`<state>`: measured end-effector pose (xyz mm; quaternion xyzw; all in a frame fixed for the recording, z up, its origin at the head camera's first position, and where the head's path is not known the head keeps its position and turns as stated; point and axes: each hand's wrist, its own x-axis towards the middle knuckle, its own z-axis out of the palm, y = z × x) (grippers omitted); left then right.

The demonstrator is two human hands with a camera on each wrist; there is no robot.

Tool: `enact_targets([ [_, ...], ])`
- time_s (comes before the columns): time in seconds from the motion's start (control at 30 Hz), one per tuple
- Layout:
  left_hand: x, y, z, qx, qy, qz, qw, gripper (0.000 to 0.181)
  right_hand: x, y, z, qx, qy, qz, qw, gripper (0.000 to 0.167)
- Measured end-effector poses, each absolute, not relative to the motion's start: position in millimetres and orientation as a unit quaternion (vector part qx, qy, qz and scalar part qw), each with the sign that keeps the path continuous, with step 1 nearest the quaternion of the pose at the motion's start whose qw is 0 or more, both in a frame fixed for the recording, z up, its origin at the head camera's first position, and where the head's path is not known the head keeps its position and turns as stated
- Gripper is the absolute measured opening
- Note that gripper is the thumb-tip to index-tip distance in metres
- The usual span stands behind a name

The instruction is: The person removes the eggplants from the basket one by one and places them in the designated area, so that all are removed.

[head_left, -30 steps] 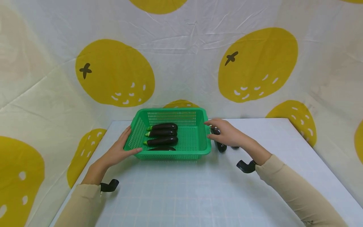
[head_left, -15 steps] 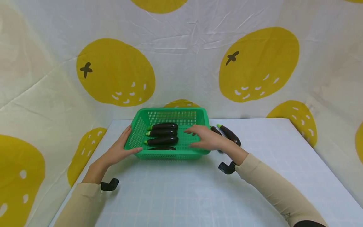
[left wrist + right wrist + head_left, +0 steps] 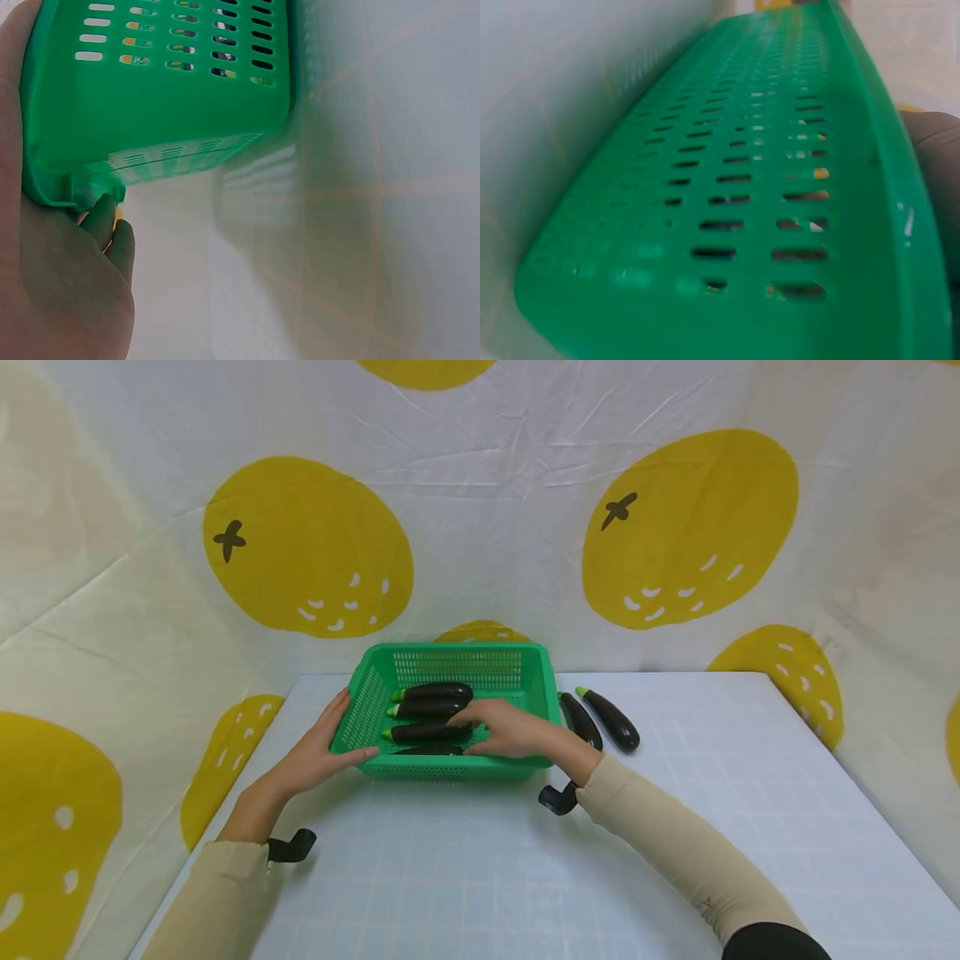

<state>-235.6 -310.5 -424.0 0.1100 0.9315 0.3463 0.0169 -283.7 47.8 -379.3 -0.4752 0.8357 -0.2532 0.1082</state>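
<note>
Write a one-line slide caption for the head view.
Left hand on a green basket of four eggplants, right hand inside it; two more eggplants beside it on the table.

There are one green basket (image 3: 450, 763), two hands (image 3: 309, 762) and six eggplants (image 3: 612, 721): four inside, two outside.

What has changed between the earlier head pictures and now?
The right hand has moved left, from the right rim of the green basket to the eggplants inside, uncovering more of two eggplants outside; any new grip is unclear. The left hand still holds the basket's left end; basket and contents look unmoved.
</note>
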Motion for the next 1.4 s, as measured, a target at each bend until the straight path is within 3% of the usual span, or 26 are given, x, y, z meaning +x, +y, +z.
enact_targets([
  [0.67, -237, -311, -424, 0.11, 0.93, 0.349, 0.027, 0.113, -294, -1, -391, -0.468, 0.837, -0.231, 0.163, 0.03],
  [1.4, -235, -310, -422, 0.106, 0.933, 0.344, 0.024, 0.112, -300, -6, -401, -0.441, 0.846, -0.23, 0.193, 0.034],
])
